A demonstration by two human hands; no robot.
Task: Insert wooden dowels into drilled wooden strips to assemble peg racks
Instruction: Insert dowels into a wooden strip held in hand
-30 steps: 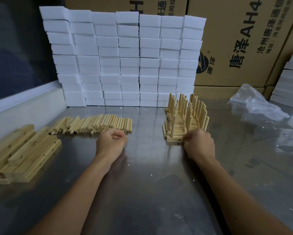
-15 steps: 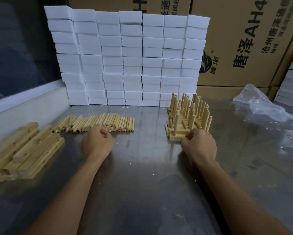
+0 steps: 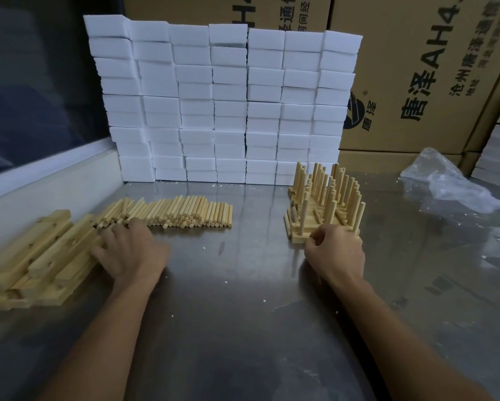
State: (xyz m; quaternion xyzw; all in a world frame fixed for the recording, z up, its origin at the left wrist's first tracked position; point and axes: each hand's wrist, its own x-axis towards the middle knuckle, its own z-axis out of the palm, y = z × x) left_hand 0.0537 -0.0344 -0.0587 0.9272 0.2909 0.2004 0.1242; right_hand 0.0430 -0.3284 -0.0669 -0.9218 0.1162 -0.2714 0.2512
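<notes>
Left hand: the left hand (image 3: 128,250) lies at 9 o'clock, fingers spread out flat and reaching onto the edge of the drilled strips (image 3: 37,253), fingertips touching the wood; nothing gripped.
Right hand: the right hand (image 3: 337,251) sits at 3 o'clock with fingers curled in by the near corner of the finished racks (image 3: 322,209); whether it pinches anything, I cannot tell.
Drilled strips: pale flat wooden bars with round holes, heaped loosely at 9 o'clock, some crossing others.
Loose dowels: the loose dowels (image 3: 182,212), short smooth round pegs, lie side by side in a low row at 11 o'clock, just beyond the left hand.
Finished racks: stacked strips with pegs standing upright, at 1 o'clock.
Table: the metal table (image 3: 237,328) is dull grey, shiny, dotted with white crumbs.
Foam blocks: white foam blocks (image 3: 222,102), rectangular, stacked in a wall at 12 o'clock.
Cartons: brown printed cartons (image 3: 416,68) stand behind the foam.
Bag: a crumpled clear plastic bag (image 3: 445,180) lies at 2 o'clock; its contents cannot be made out.
</notes>
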